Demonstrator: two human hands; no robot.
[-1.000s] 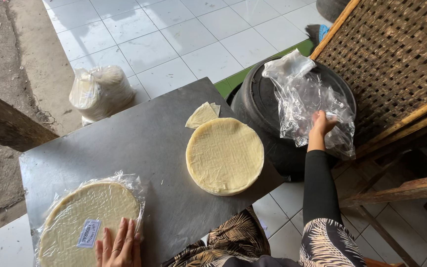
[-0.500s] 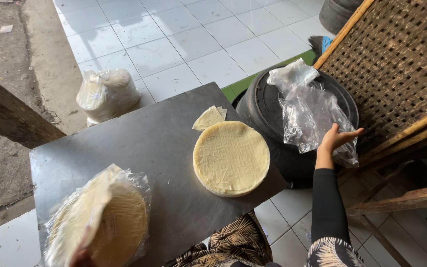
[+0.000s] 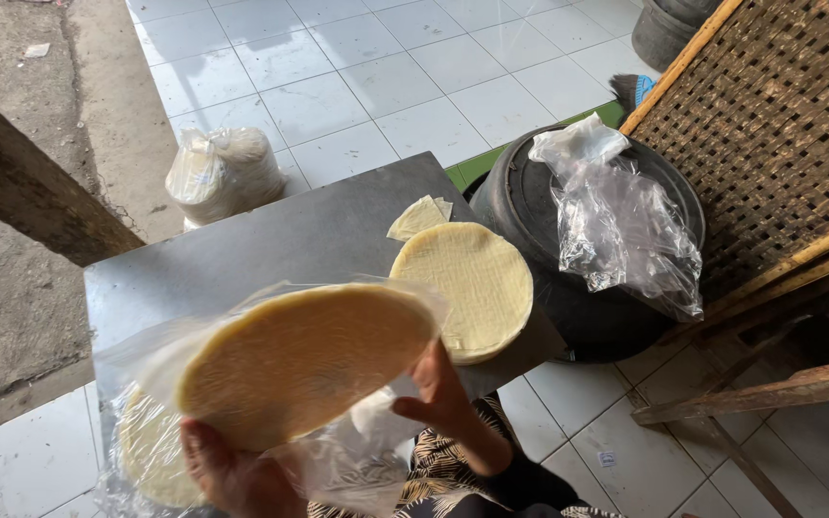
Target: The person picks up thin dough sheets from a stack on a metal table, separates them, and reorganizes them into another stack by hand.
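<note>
I hold a bagged stack of round pale wafers (image 3: 304, 360) tilted up over the near edge of the grey worktop (image 3: 271, 240), my left hand (image 3: 232, 475) gripping its near-left underside through the clear plastic and my right hand (image 3: 443, 393) with its fingers (image 3: 424, 360) closed on the right rim. Just beyond to the right, a bare wafer stack (image 3: 467, 288) lies flat on the worktop with a broken piece (image 3: 417, 217) at its far edge. Farther right, crumpled plastic bags (image 3: 616, 225) rest on a black drum (image 3: 539, 201), and a filled bag (image 3: 223, 173) sits on the tiled floor on the far left.
</note>
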